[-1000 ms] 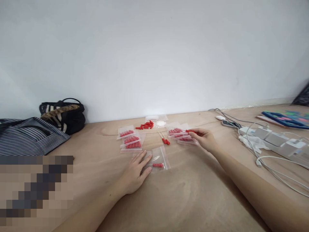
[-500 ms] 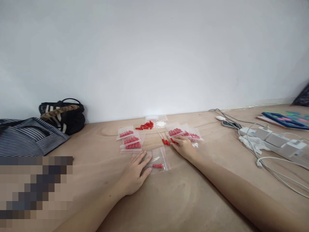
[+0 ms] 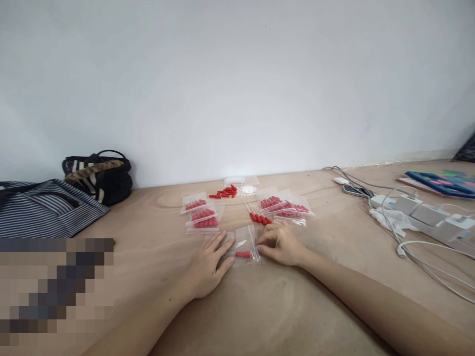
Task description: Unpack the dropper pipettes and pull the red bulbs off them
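See, nearest, at the lower middle of the frame, the left hand [image 3: 208, 264], laid flat with fingers spread apart on the left side of a small, clear, flat plastic zip bag [image 3: 242, 235]. See that bag lying on the light brown wooden bench [image 3: 282, 316], below the centre of the frame, with a short red tube [image 3: 243, 254] showing at its right end. Cannot tell if inside or under. Just right of the bag, see the right hand [image 3: 284, 244], thumb and first finger bent toward each other by the zip edge. Cannot tell if pinching it or only close.

Just changed: moved the right hand down to the bag, away from the row of thin clear sticks with red ends [image 3: 259, 219]. Can count more red ends there than the two of a second ago. Seems to mean one stick put down, and both hands now at the same bag.

Farther off, see left clear bags [image 3: 203, 215] and right clear bags [image 3: 272, 202], full of red-ended sticks. Farthest, near the centre, see a loose heap of short red tubes [image 3: 225, 192].
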### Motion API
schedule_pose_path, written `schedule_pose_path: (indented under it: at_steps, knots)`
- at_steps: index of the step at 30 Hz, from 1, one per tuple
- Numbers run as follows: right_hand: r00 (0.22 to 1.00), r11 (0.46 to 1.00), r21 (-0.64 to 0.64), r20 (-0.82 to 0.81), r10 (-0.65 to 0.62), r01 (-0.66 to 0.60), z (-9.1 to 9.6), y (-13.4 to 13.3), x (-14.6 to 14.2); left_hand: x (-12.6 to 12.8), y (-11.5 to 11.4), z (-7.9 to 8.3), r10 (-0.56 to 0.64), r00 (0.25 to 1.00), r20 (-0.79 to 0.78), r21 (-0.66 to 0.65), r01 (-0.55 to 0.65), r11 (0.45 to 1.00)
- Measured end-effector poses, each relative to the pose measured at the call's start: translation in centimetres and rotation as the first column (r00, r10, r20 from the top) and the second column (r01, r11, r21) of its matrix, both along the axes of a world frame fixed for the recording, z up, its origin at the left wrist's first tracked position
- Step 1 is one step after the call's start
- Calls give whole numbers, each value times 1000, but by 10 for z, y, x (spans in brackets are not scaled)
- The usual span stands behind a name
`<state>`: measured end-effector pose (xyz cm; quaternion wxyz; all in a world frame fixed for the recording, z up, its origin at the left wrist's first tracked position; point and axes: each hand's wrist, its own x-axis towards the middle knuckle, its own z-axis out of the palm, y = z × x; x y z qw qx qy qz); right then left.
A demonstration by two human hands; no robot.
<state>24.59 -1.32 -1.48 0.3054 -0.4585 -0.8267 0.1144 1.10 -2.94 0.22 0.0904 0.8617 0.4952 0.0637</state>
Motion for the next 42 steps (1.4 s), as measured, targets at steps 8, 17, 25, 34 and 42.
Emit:
schedule_pose_path:
  at_steps: [8, 17, 25, 34, 42]
  knots:
    - [989, 984, -111, -48, 137, -142, -2, 0, -10, 1, -2, 1, -16, 1000, -3, -18, 16, 1000]
    - [988, 988, -15, 31, 152, -151, 3, -13, -30, 1, 0, -2, -15, 999, 29, 4, 15, 1000]
    - [941, 981, -139, -327, 84, -136, 13, 17, 49, -1, -1, 0, -8, 1000, -7, -9, 8, 1000]
    - [842, 922, -27, -397, -365, 387, -1, 37, 42, -7, 5, -7, -83, 996, 35, 177, 76, 981]
    - [839, 828, 144, -44, -542, 542, -7, 39, 9, 4, -6, -16, -253, 956, 147, 519, 143, 843]
